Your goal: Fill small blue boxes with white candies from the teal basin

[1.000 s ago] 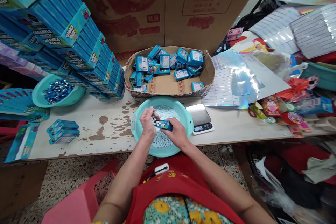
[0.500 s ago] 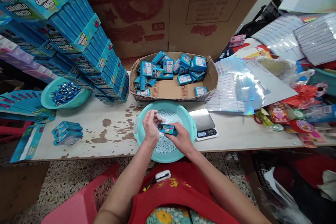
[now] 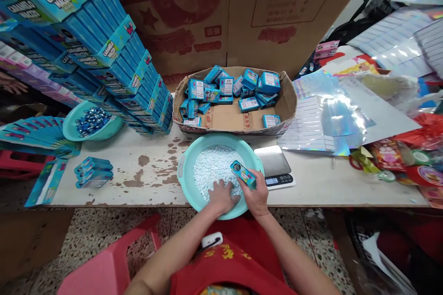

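Note:
A turquoise basin (image 3: 183, 176) stands at the table's front edge, with small pale candies (image 3: 210, 166) spread over its bottom. My left hand (image 3: 223, 196) lies palm down on the candies, fingers spread and tips dipping among them. Over the basin's right side, my right hand (image 3: 256, 197) grips a small blue candy box (image 3: 244, 175), held tilted with a dark round spot on its upper end. Just right of the basin sits a digital scale (image 3: 273, 161) with nothing on its plate.
Behind the basin is a cut-down cardboard carton (image 3: 224, 122) holding several blue boxes. Tall stacks of blue display boxes (image 3: 114, 55) rise at left, near a bowl (image 3: 93, 136) of blue wrapped sweets. Shiny sheets (image 3: 311, 124) cover the right. A pink stool (image 3: 100, 265) stands below.
My left hand has dropped from beside the box down into the candies, and its fingers have spread. My right hand has moved the box rightward, now tilted. The view has shifted slightly.

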The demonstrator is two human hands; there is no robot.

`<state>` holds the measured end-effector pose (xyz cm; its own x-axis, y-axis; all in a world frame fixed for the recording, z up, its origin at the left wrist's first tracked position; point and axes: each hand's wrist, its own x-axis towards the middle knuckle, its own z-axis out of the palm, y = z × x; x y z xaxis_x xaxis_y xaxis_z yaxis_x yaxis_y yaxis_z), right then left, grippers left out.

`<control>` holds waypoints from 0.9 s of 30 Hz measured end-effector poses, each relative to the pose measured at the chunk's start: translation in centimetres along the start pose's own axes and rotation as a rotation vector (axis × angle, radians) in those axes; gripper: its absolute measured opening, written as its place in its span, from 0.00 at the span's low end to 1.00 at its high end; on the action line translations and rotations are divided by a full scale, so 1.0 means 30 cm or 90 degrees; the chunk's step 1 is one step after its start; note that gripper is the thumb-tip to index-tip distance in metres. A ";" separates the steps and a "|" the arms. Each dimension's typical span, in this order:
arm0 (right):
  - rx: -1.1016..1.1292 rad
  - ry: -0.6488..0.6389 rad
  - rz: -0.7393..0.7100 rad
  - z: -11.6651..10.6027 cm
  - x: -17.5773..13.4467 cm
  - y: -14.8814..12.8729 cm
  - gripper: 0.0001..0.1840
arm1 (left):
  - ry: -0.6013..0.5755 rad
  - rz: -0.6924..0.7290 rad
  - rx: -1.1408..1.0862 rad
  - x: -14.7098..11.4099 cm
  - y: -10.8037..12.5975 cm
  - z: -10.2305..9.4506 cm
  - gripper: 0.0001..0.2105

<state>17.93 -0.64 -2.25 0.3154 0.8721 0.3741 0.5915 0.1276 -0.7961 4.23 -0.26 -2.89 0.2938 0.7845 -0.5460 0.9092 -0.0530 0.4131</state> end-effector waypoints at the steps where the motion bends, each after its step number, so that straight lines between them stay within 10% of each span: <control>1: -0.005 0.001 -0.002 0.003 -0.001 0.003 0.19 | -0.018 0.015 -0.015 0.001 0.012 0.006 0.26; 14: 0.043 -0.145 0.095 -0.038 0.076 -0.093 0.17 | -0.007 -0.023 -0.387 0.023 -0.129 -0.203 0.12; 20: 0.050 -0.262 0.085 0.004 0.057 -0.111 0.16 | 0.144 0.063 -1.083 0.022 -0.020 -0.348 0.13; 27: 0.065 -0.264 0.084 0.010 0.075 -0.195 0.18 | 0.338 0.060 -1.182 0.038 0.056 -0.387 0.14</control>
<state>14.97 0.71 3.10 0.0464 0.9971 0.0597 0.4828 0.0299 -0.8752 2.65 7.70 5.64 -0.1152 0.9164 -0.3834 -0.6071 0.2406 0.7573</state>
